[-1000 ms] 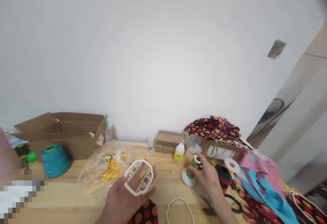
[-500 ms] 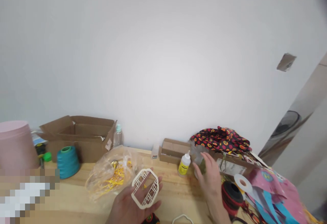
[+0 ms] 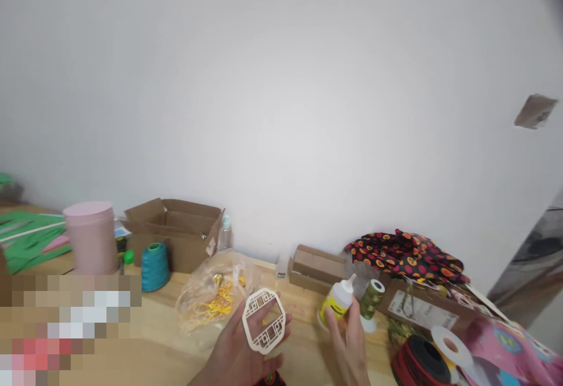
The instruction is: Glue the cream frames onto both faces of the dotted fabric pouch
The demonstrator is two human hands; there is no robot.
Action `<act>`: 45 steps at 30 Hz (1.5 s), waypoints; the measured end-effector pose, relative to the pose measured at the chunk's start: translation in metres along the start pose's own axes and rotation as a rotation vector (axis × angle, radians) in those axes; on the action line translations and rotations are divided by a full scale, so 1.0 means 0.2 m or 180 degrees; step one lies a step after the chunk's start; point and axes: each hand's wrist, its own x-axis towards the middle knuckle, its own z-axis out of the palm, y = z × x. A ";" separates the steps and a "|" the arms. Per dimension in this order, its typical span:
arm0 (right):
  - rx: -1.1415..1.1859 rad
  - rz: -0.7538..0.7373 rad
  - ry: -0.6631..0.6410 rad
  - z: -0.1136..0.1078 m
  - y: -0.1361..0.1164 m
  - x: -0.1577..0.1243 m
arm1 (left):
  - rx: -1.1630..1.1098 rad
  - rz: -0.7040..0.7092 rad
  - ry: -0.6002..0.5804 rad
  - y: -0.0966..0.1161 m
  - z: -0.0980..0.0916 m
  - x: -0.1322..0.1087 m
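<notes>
A pale, thin lattice frame [image 3: 247, 322] with cut-out fretwork rests across the fingers of my left hand [image 3: 233, 345], which holds it palm up. My right hand [image 3: 349, 339] has its thumb and fingers closed round a white squeeze bottle [image 3: 338, 302] with a yellow label and a pointed nozzle. The bottle leans a little to the right. Just right of it stands a spool of olive-green thread [image 3: 373, 299]. Below my left hand, a bit of dark patterned cloth [image 3: 270, 379] shows at the bottom edge.
A clear bag with yellow cords [image 3: 215, 304] lies left of my hands. Behind it are a teal thread cone [image 3: 155, 268], an open cardboard box [image 3: 176, 254] and a pink canister [image 3: 92, 239]. Patterned cloth [image 3: 404, 254], a red-and-black spool [image 3: 417, 362] and white tape [image 3: 451, 348] crowd the right.
My right hand has closed on the squeeze bottle, where before it reached past it, over the green spool. The view has turned left. My left hand still holds the lattice frame.
</notes>
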 end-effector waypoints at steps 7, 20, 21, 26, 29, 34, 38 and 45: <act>-0.0066 -0.0671 -0.0448 0.04 -0.11 -0.07 | -0.0104 -0.0112 0.0578 -0.01 -0.02 0.02; 0.0186 -0.1419 0.0127 -0.08 -0.18 -0.04 | 0.0393 -0.0171 0.0259 -0.04 0.04 -0.01; 0.0299 -0.1092 0.0035 -0.11 -0.20 -0.05 | 0.0397 -0.0159 0.0259 -0.04 0.03 -0.01; 0.1413 0.0863 -0.0143 -0.20 -0.25 -0.10 | 0.0404 -0.0109 0.0271 -0.02 0.01 0.00; 0.2400 0.1741 -0.0404 -0.21 -0.27 -0.10 | 0.0398 -0.0156 0.0312 -0.02 0.00 0.01; 0.3467 0.2042 -0.0367 -0.20 -0.33 -0.08 | 0.0425 -0.0227 0.0329 -0.02 0.00 0.01; 0.4277 0.2332 -0.0215 -0.23 -0.38 -0.07 | 0.0419 -0.0233 0.0266 -0.04 0.02 0.00; 0.5256 0.3155 0.0028 -0.27 -0.36 -0.04 | 0.0295 -0.0394 0.0106 -0.09 0.02 0.00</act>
